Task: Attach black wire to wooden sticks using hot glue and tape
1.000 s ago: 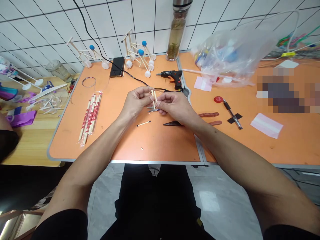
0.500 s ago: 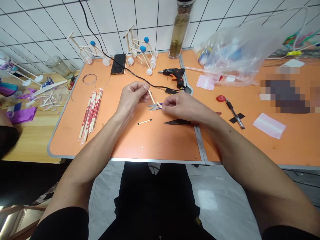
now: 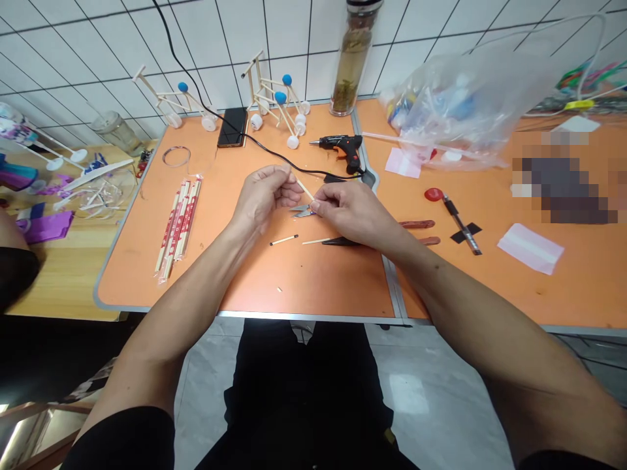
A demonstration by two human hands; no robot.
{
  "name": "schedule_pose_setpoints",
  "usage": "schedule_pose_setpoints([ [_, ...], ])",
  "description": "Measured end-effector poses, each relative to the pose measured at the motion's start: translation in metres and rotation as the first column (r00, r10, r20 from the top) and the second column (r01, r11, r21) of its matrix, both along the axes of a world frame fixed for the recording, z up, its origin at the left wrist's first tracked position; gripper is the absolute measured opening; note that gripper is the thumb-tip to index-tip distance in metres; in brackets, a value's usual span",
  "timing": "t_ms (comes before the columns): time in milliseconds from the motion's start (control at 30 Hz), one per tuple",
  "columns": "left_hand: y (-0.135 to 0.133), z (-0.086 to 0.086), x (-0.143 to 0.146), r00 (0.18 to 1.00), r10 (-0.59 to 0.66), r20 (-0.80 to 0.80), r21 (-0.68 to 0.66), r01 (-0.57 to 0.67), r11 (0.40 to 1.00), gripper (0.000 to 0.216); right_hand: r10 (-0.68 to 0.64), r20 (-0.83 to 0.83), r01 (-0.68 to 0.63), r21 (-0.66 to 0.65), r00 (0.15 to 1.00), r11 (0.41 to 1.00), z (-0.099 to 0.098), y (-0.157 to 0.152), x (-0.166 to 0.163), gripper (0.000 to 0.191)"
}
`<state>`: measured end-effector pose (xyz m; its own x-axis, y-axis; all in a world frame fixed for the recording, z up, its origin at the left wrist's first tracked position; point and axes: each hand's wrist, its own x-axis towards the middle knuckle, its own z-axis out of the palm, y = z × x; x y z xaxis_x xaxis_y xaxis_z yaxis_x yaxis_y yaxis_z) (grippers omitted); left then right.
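Observation:
My left hand [image 3: 264,196] pinches one end of a short wooden stick [image 3: 304,189] above the orange table [image 3: 245,274]. My right hand [image 3: 350,212] is closed on the stick's other end, just over small silver snips [image 3: 300,210] lying on the table. Two more short sticks lie below the hands: one with dark tips [image 3: 283,240] and a plain one [image 3: 313,241]. Dark-bladed pliers with red handles [image 3: 416,232] lie partly under my right wrist.
Wrapped chopstick packs [image 3: 177,225] lie at left. A black glue gun [image 3: 343,149], a phone [image 3: 232,127], stick models with blue balls [image 3: 277,101], a jar [image 3: 350,62] and a plastic bag [image 3: 455,111] stand at the back. A marker [image 3: 460,225] and pink paper [image 3: 530,248] lie at right.
Both hands held two sticks upright together; then they parted. Now a plain stick lies on the table by the pliers and both hands hold one stick.

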<state>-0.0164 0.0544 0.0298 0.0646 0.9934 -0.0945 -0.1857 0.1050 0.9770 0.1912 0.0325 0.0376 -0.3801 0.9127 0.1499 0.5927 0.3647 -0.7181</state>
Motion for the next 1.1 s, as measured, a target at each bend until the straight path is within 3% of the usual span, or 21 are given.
schedule_pose_setpoints([
  [133,0.002,0.006,-0.005,0.996,0.070,-0.061,0.067,-0.066,0.996,0.042,-0.017,-0.021,0.017,0.000,1.000,1.000,-0.001,0.000,0.000,0.019],
  [333,-0.003,0.006,0.000,0.990,-0.052,-0.134,0.093,0.065,0.994,0.039,-0.025,-0.119,0.028,0.028,0.993,0.999,-0.008,0.003,0.000,0.019],
  [533,-0.003,0.016,-0.004,0.975,-0.175,0.134,-0.094,0.188,0.978,0.027,0.020,-0.259,-0.001,0.075,0.966,0.997,-0.004,0.005,0.005,0.025],
  [667,-0.007,0.025,-0.008,0.943,-0.215,0.253,-0.136,0.255,0.957,0.024,0.082,-0.330,-0.032,0.156,0.940,0.987,0.000,0.004,0.006,0.036],
  [867,-0.005,0.022,-0.009,0.973,-0.189,0.133,-0.055,0.197,0.979,0.020,0.071,-0.378,-0.025,0.127,0.923,0.992,-0.003,0.006,0.006,0.047],
  [1100,-0.003,0.016,-0.005,0.995,-0.101,-0.025,0.073,0.103,0.992,0.033,0.044,-0.441,-0.034,0.031,0.897,0.999,-0.006,0.007,0.006,0.030],
])
